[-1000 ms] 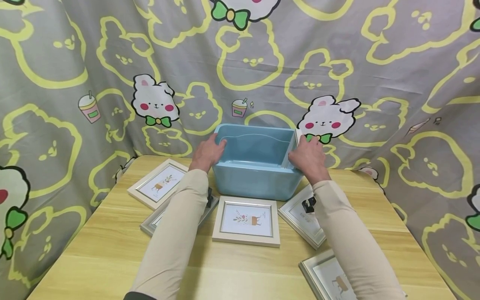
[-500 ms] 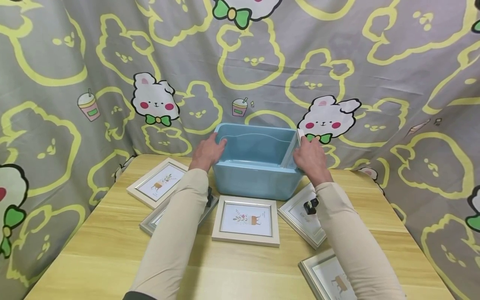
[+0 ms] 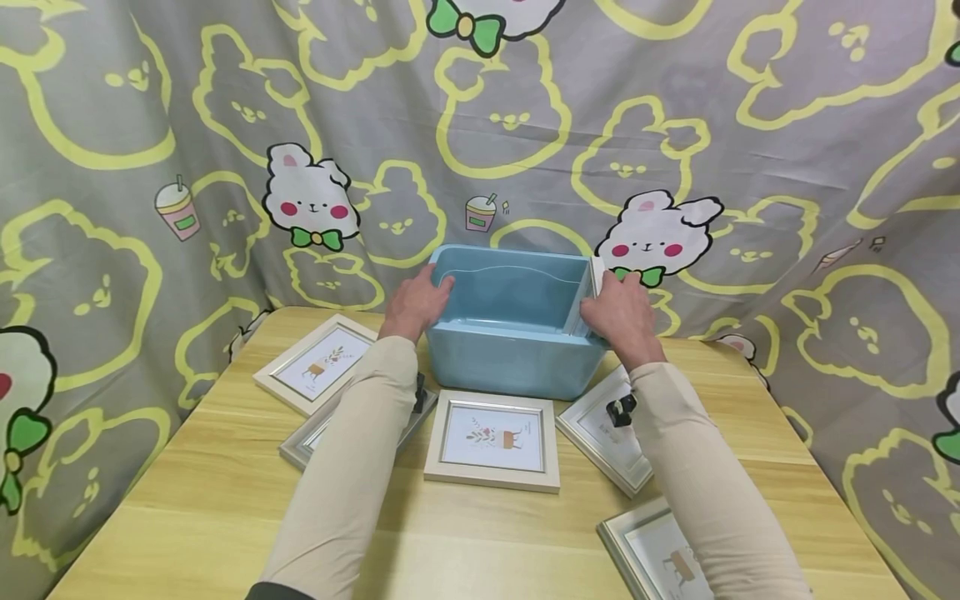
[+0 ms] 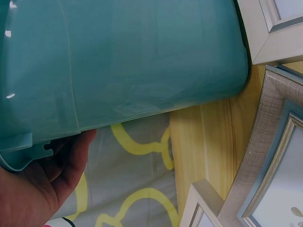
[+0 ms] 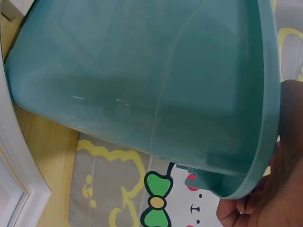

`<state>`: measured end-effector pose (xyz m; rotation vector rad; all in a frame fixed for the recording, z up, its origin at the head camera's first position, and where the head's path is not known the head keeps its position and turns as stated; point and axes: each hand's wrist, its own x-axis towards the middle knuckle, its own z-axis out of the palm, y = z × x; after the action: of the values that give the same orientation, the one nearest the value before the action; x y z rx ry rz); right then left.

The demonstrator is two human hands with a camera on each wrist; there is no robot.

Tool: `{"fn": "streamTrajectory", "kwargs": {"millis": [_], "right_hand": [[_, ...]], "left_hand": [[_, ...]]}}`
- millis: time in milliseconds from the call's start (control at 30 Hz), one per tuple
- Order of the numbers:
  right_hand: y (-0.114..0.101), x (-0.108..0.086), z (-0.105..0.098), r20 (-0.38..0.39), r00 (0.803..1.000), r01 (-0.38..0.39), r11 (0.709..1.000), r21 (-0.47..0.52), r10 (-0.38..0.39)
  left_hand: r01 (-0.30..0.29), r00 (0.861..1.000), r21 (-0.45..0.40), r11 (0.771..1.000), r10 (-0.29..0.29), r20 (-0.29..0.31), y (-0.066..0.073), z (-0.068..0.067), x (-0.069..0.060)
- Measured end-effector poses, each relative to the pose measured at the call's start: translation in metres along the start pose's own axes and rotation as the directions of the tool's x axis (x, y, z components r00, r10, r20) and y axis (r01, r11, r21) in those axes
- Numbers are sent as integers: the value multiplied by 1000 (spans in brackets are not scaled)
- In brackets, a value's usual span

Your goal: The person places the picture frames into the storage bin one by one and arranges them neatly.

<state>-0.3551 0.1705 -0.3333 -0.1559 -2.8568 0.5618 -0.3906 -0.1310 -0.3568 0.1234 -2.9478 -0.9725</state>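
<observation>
I can make out five frames (image 3: 492, 440) lying on the one tabletop (image 3: 487, 550), two to the left, one in the middle and two to the right, and a sixth frame (image 3: 597, 271) standing inside the single bin (image 3: 517, 367). There are two hands, one left hand (image 3: 414, 307) and one right hand (image 3: 622, 315), along with two sleeves (image 3: 337, 483) and two small black devices (image 3: 621, 410), one near each cuff.

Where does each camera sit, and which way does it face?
Head: on the head, facing forward and down at the blue bin; left hand, right hand, sleeves show.
Left wrist: on that wrist, facing the bin's outside; left hand partly shows.
Right wrist: on that wrist, facing the bin's outside; right hand partly shows.
Wrist views share bin and curtain.
</observation>
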Motion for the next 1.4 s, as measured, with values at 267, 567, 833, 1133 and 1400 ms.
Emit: {"fn": "streamTrajectory", "kwargs": {"millis": [267,567,833,1133,1400], "right_hand": [[2,-3,1,6,999,-32,999,6,32],[4,-5,-1,-14,999,-46,999,27,46],[13,-7,-7,-42,998,-51,998,40,53],[36,-12,-6,2,1000,12,999,44,-12],[56,-16,-2,12,999,46,993,109,-48]], "left_hand": [[1,1000,-1,1000,-1,6,2,0,-1],[1,1000,-3,1000,-1,-2,4,-1,-2],[-1,1000,6,1000,1,3,5,-1,-3],[0,1000,29,1000,0,6,1,-1,0],[4,1000,29,1000,-4,13,1,0,1]]}}
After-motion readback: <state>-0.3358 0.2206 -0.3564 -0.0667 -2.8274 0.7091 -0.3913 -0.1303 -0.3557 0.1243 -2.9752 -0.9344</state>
